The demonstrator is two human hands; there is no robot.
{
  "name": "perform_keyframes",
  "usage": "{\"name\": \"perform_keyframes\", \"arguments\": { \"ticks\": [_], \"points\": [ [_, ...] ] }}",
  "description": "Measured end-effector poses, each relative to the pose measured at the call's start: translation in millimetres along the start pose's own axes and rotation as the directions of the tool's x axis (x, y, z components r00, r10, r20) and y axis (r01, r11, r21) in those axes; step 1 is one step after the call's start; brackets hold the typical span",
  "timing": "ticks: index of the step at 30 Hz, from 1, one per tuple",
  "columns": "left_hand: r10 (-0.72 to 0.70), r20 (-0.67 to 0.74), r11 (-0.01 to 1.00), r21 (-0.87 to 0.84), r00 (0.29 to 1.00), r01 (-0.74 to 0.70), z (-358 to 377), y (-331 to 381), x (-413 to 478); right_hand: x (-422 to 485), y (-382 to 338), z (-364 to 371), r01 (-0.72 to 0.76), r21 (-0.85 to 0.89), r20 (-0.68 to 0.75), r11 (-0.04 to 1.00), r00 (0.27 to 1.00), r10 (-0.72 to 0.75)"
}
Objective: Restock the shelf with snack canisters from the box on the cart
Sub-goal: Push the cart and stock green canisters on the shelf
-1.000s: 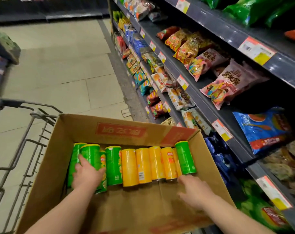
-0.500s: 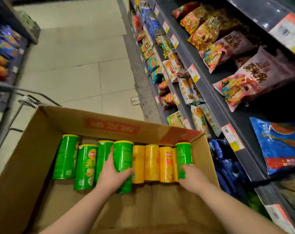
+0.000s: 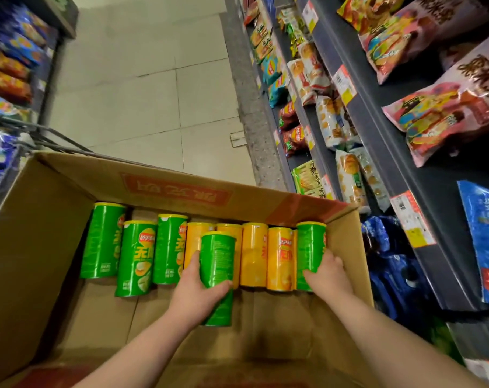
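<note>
While Lay's logos show on a yellow canister (image 3: 281, 259) and a green canister (image 3: 138, 256), the left hand (image 3: 198, 298) grips a raised green tube (image 3: 218, 259); the right hand (image 3: 327, 275) clasps the rightmost tube (image 3: 310, 247).

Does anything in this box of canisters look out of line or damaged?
Minor only: the second green canister from the left sits nearer the person than its row in the box. No dents or spills show.

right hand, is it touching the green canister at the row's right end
Touching. The head view shows the right hand curled round the rightmost green canister.
</note>
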State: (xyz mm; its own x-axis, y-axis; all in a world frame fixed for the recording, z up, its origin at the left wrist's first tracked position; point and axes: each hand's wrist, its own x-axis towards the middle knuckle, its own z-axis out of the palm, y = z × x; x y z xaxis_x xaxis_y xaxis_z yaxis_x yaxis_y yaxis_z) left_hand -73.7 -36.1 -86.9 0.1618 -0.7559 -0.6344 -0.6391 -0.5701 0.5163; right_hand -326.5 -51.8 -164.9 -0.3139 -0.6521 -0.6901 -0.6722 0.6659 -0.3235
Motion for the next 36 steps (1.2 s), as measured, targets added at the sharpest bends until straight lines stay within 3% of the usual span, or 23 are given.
{"name": "perform_keyframes", "arguments": {
  "ticks": [5,14,21,30,36],
  "points": [
    [-0.011,0.003,0.998,-0.057,1.000,0.011,5,2,-2,9,-2,3,0.007,0.082,-0.059,0.997,0.998,-0.002],
    [-0.028,0.005,0.998,-0.052,1.000,0.028,10,-2,-3,21,3,22,-0.116,0.356,0.106,0.927,0.991,0.084],
    [-0.016,0.006,0.999,-0.040,1.000,0.016,7,-2,-7,6,5,31,-0.150,0.297,0.106,0.943,0.987,0.124],
    [0.065,0.090,0.996,-0.072,0.994,-0.059,-1,14,-19,-55,-13,19,-0.097,0.448,0.083,0.889,0.994,0.067],
    [0.169,0.132,0.983,-0.099,0.977,-0.157,-23,17,-30,-108,-25,10,-0.055,0.534,-0.014,0.843,0.997,0.075]
  ]
}}
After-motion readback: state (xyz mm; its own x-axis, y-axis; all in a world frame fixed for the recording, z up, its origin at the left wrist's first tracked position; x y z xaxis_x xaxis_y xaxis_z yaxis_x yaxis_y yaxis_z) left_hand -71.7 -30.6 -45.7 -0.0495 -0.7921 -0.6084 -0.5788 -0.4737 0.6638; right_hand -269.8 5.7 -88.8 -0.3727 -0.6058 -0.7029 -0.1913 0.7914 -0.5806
